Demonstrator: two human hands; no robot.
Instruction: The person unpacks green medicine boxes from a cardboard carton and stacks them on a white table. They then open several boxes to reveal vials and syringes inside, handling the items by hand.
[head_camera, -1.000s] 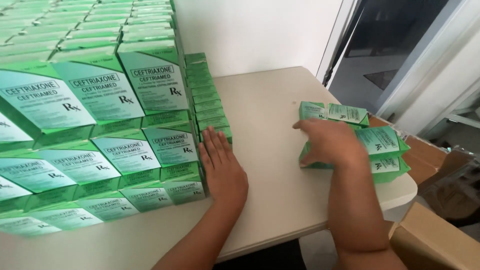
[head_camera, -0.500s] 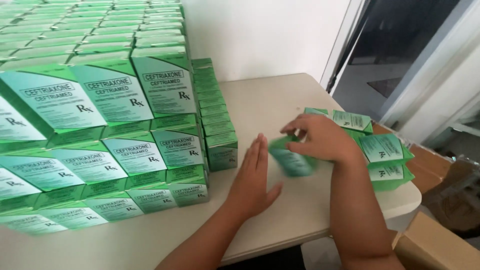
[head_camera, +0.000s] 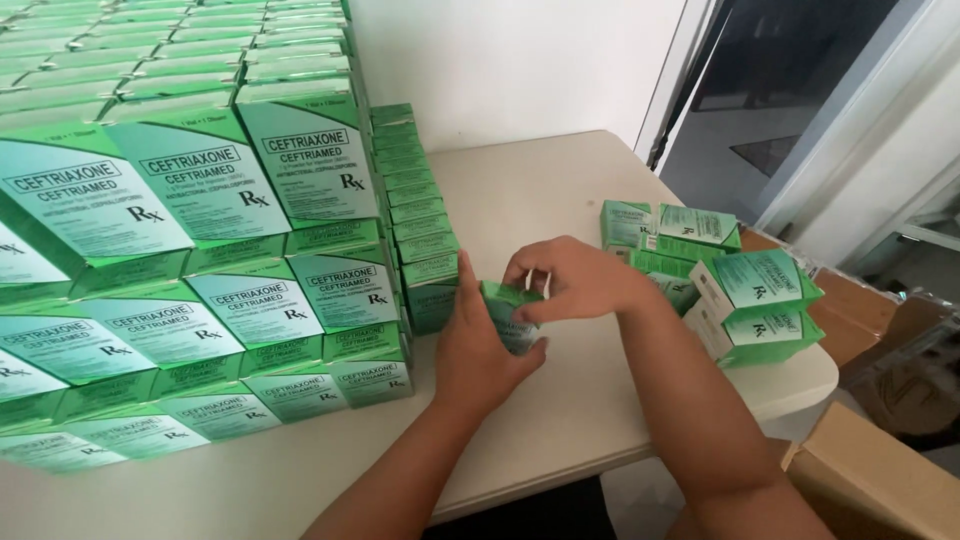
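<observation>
The small green carton (head_camera: 508, 312), judged light, stiff-walled yet crushable, is held just above the tabletop (head_camera: 560, 200) beside the stacked cartons (head_camera: 200, 250), cupped by the left hand (head_camera: 480, 345) and pinched at its top edge by the right hand (head_camera: 570, 282), and is best gripped by its flat faces.

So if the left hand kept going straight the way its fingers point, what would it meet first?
Probably the low column of green boxes at the big stack's right edge, just beyond the small green box that the left hand holds; depth is unclear.

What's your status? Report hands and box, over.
Left hand and right hand both grip one small green cardboard box over the beige table. Stacked green box wall close left; loose green boxes right.
</observation>
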